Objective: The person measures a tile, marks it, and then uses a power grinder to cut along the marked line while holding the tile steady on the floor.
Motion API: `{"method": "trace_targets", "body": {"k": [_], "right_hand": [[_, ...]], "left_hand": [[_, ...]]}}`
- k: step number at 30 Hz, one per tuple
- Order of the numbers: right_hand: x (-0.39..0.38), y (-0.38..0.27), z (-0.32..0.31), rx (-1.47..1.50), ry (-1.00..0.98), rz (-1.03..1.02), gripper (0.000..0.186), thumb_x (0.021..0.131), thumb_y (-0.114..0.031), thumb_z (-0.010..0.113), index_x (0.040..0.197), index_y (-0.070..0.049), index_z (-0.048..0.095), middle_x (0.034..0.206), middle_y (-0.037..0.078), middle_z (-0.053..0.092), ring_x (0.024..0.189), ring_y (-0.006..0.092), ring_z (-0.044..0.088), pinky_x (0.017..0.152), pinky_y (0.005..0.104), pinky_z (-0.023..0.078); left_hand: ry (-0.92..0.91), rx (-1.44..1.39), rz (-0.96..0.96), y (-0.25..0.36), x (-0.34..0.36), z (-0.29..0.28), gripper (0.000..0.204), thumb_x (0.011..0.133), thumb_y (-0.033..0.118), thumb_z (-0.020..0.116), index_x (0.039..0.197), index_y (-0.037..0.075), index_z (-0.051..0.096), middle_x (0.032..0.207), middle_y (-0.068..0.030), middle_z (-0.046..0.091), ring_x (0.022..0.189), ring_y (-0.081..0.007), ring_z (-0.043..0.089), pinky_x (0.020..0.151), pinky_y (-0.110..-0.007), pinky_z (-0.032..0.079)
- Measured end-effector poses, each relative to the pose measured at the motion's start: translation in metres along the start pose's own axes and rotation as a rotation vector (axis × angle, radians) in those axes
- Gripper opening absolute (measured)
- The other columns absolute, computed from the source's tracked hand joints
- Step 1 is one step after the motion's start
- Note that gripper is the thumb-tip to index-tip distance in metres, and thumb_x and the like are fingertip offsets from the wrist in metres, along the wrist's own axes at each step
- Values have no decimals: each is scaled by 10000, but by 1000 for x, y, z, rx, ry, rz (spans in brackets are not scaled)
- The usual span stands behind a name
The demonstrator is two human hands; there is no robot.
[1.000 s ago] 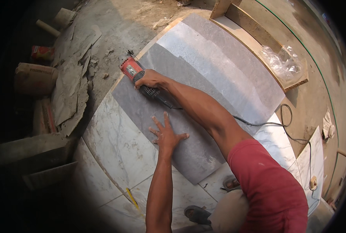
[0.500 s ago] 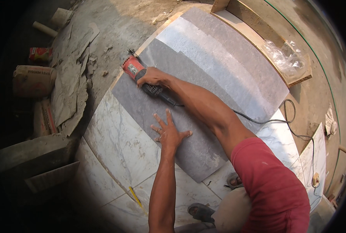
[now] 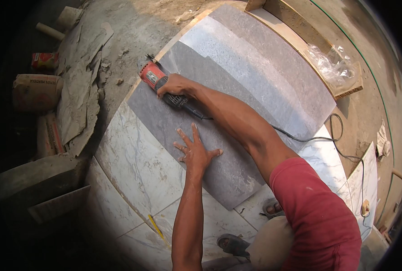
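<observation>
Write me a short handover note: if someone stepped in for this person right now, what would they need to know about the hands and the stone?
Right hand: closed around the red angle grinder, which sits at the far left corner of the grey slab.
Left hand: flat, fingers spread, pressing on the slab's middle.
The slab lies on white marble tiles; the grinder's cord trails off to the right. A yellow pencil lies near the feet.
Done: no finished cut line is visible. Left: apparently the cutting itself.

Right hand (image 3: 176, 85) grips a red grinder (image 3: 158, 81) at the grey slab's (image 3: 237, 167) far edge; left hand (image 3: 194, 151) lies flat, fingers (image 3: 183, 135) spread, on the slab.
</observation>
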State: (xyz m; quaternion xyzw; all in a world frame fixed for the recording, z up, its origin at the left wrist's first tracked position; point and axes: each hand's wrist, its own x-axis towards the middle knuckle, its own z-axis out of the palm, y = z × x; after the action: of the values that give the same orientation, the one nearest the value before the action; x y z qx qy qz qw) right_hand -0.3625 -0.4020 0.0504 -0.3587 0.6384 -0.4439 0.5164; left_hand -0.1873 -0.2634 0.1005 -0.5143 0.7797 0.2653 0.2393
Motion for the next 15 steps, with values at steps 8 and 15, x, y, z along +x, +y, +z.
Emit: {"method": "trace_targets", "body": {"k": [8,15], "right_hand": [[-2,-4,-1,13,-18,17,421,613,-281,809,800,75,686,793,145,676,648,217,626,601,333,489],[-2,-6,-2,2,-36,9,440,610,-302,813,788,82,692,784,138,680,642,208,623,592,332,483]], "left_hand": [[-2,-8,2,-1,0,0,1264,603,394,912,1564,206,113,1565,-318,-93,1369,-658,0,949,-797,309],[-9,-10,7,0,0,-1,1263,607,393,911,1564,198,110,1563,-322,-94,1366,-661,-4,944,-799,310]]}}
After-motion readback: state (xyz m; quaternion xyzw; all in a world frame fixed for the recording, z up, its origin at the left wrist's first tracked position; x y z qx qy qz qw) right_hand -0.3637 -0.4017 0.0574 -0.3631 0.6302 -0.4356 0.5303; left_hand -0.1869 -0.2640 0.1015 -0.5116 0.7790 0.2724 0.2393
